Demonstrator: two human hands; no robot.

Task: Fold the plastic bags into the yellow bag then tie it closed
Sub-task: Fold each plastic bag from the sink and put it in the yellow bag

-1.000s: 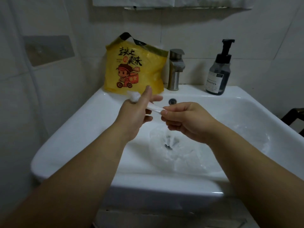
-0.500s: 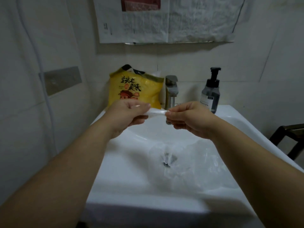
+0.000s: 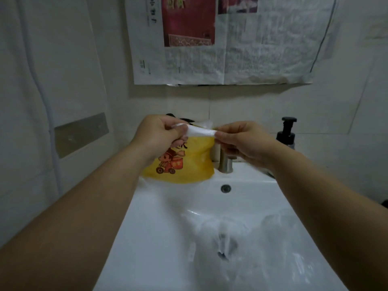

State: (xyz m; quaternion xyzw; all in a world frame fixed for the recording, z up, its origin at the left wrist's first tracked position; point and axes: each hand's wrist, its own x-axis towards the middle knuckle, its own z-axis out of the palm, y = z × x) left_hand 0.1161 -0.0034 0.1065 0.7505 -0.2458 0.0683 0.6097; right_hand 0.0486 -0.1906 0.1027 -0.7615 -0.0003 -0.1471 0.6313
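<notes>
plastic bag | left hand grips one end | right hand pinches other

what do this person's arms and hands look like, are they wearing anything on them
Both arms are bare as far as the frame shows: no sleeve covers the left forearm or the right forearm. The left hand and the right hand are ungloved, and no watch, bracelet or ring is visible on the sides facing the camera.
</notes>
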